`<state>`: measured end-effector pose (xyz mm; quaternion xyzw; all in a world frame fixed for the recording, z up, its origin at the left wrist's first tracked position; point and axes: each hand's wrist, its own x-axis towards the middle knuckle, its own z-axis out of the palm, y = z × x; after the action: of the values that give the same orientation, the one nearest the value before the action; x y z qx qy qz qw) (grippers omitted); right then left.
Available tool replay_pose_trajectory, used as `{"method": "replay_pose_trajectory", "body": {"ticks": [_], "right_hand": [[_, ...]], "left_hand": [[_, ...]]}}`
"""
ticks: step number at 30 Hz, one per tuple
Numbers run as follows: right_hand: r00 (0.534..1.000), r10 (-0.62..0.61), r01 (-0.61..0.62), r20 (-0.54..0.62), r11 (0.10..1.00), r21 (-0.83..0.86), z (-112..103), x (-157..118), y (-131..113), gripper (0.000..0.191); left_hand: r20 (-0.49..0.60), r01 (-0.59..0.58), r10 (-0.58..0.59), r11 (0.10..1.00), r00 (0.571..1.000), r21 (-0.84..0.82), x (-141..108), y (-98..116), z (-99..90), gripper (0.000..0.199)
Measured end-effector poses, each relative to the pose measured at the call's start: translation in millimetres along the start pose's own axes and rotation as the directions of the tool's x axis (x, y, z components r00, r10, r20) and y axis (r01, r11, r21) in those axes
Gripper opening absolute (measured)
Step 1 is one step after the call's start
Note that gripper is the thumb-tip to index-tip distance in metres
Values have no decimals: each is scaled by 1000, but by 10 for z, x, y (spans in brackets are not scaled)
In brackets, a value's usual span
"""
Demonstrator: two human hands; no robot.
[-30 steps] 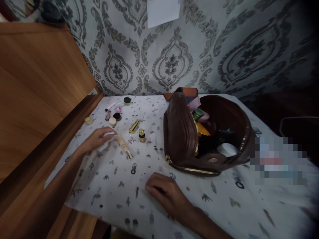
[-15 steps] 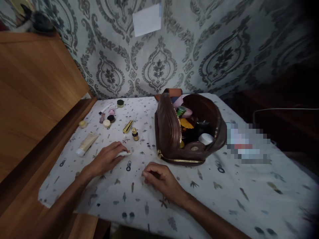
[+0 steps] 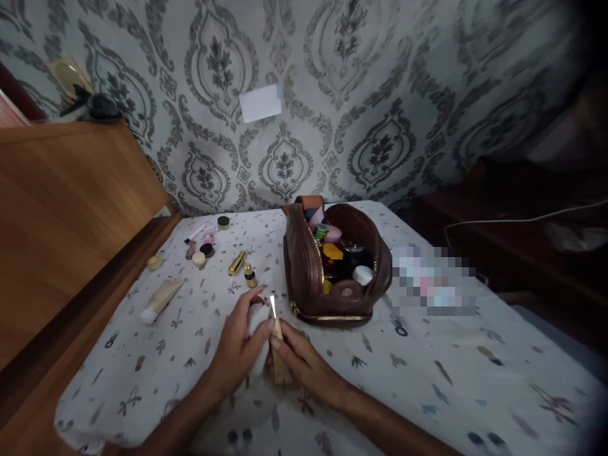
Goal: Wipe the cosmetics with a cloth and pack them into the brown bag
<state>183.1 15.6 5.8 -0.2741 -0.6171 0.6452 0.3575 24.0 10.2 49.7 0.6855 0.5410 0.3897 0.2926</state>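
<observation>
Right grip (image 3: 306, 370) closed on slim beige tube with shiny metallic cap (image 3: 282, 370), cap pointing far. Tube sits between the two hands, above the near part of the worktop with white printed cover (image 3: 418, 380). Left grip (image 3: 235, 339) wrapped around white wad (image 3: 258, 324), cloth or tissue, can't tell which; its thumb is at the tube, contact not clear. Far of the hands: small dark bottle with gold cap (image 3: 249, 276), shiny gold cylinder (image 3: 237, 263) just beside it. Left: wider beige tube with white cap (image 3: 164, 299), lying flat. Right: open brown leather zip bag (image 3: 303, 275), items inside. Markings on tubes and bottle: too small to read.
</observation>
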Motion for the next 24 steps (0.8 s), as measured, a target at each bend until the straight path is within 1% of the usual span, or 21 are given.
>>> {"method": "replay_pose_trajectory", "body": {"ticks": [1, 3, 4, 5, 7, 9, 11, 13, 15, 17, 19, 21, 24], "right_hand": [[999, 20, -20, 29, 1000, 21, 4, -11, -13, 43], [998, 19, -17, 52, 999, -38, 8, -36, -43, 44], [999, 2, 4, 51, 995, -104, 8, -48, -58, 43], [999, -22, 30, 49, 984, -174, 5, -56, -72, 41], [997, -47, 64, 67, 960, -273, -6, -63, -95, 37], [994, -68, 93, 86, 939, -330, -19, -60, -112, 34], [993, -96, 117, 75, 923, -366, -29, -54, -130, 33], [991, -124, 134, 51, 911, -390, -34, -55, -154, 31], [989, -147, 148, 32, 904, -401, -39, -63, -181, 30], [984, -176, 175, 31, 913, -369, -45, -72, -201, 29], [985, -173, 171, 19, 945, -279, -52, -77, -202, 32], [994, -107, 104, -12, 983, -149, -58, -74, -183, 42], [997, 76, -75, -20, 995, 63, -64, -56, -138, 58]], "left_hand": [[-9, -59, 59, 998, 998, 30, 9, 8, 1, 45], [26, -177, 175, 980, 984, 87, 35, 35, -6, 35], [57, -208, 203, 973, 978, 100, 53, 50, -12, 27], [85, -212, 204, 972, 975, 102, 73, 63, -20, 20], [112, -161, 152, 984, 982, 80, 126, 74, -46, 24], [117, -92, 87, 995, 989, 38, 190, 62, -91, 30], [145, -19, 21, 1000, 989, -14, 257, 38, -153, 32], [206, 67, -50, 995, 977, -74, 314, 22, -222, 32], [292, 155, -109, 978, 950, -141, 347, 31, -284, 36], [361, 225, -137, 950, 922, -214, 348, 66, -320, 43], [367, 253, -136, 923, 920, -292, 314, 111, -315, 50], [299, 227, -117, 903, 947, -365, 250, 140, -258, 54], [136, 159, -105, 852, 985, -498, 137, 119, -87, 49]]}}
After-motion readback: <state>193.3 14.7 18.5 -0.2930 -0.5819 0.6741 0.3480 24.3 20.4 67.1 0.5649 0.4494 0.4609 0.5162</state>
